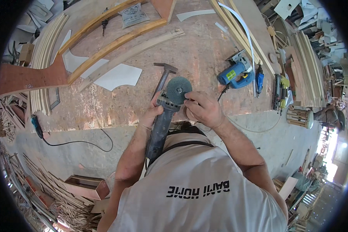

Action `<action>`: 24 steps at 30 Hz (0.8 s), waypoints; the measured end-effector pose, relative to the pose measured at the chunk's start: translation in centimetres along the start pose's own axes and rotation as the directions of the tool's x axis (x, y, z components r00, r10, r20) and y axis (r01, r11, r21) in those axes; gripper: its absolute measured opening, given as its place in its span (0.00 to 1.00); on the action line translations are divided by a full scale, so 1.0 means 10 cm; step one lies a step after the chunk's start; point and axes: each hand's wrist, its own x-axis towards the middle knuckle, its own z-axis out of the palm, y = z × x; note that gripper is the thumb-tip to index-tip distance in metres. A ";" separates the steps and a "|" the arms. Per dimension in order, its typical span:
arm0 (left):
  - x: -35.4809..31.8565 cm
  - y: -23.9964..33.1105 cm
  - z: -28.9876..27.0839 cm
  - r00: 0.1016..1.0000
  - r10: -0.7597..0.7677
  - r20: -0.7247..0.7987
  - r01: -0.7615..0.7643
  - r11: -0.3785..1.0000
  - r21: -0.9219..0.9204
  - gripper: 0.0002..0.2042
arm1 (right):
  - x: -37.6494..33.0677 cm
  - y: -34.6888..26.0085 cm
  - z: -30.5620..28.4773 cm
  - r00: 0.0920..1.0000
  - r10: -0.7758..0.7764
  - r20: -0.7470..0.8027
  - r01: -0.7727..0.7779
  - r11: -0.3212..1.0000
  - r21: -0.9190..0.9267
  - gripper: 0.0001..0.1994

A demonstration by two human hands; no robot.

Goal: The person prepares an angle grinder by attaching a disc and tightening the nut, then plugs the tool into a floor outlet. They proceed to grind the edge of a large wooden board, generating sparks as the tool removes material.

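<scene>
I hold an angle grinder upright in front of my chest, its dark body pointing down toward me. My left hand grips the grinder's neck just below the head. The round grey-green disc faces up toward the camera. My right hand rests its fingers on the disc's right edge and centre nut. Behind the disc, a hammer lies on the plywood workbench.
A blue jigsaw and other power tools lie at the bench's right. Curved wooden strips and white templates cover its far left. A cable trails on the concrete floor. Wood offcuts pile at lower left.
</scene>
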 end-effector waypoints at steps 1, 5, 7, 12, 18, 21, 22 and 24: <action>0.01 0.00 0.00 1.000 0.001 -0.001 -0.001 1.000 0.000 0.44 | 0.00 0.00 0.00 1.000 -0.002 -0.007 0.002 1.000 -0.004 0.14; 0.00 0.03 0.07 1.000 0.012 0.001 -0.012 1.000 0.001 0.44 | 0.03 -0.05 -0.01 1.000 0.009 -0.011 -0.010 1.000 -0.030 0.14; 0.00 0.03 0.08 1.000 0.012 0.014 -0.012 1.000 0.000 0.44 | 0.05 -0.06 -0.03 1.000 0.019 0.000 -0.019 0.999 -0.039 0.13; 0.02 -0.07 -0.04 0.999 0.007 0.042 -0.006 1.000 -0.030 0.46 | 0.10 -0.09 -0.15 0.999 0.031 0.033 -0.030 0.999 -0.029 0.14; 0.03 -0.07 -0.07 0.997 0.015 0.079 -0.015 1.000 0.004 0.48 | 0.01 -0.09 -0.08 0.992 0.012 -0.123 -0.018 0.999 -0.048 0.13; -0.01 -0.09 -0.02 1.000 -0.012 0.014 0.013 1.000 -0.006 0.49 | -0.06 -0.08 -0.07 0.996 -0.014 -0.092 0.005 0.995 -0.100 0.13; -0.02 -0.08 0.01 1.000 -0.007 0.013 0.008 1.000 -0.021 0.50 | -0.06 -0.07 -0.07 0.997 -0.030 -0.070 0.023 0.995 -0.093 0.12; -0.03 -0.06 0.07 1.000 0.002 0.012 -0.001 0.999 -0.053 0.50 | -0.06 -0.04 -0.07 0.998 -0.060 -0.026 0.058 0.995 -0.080 0.12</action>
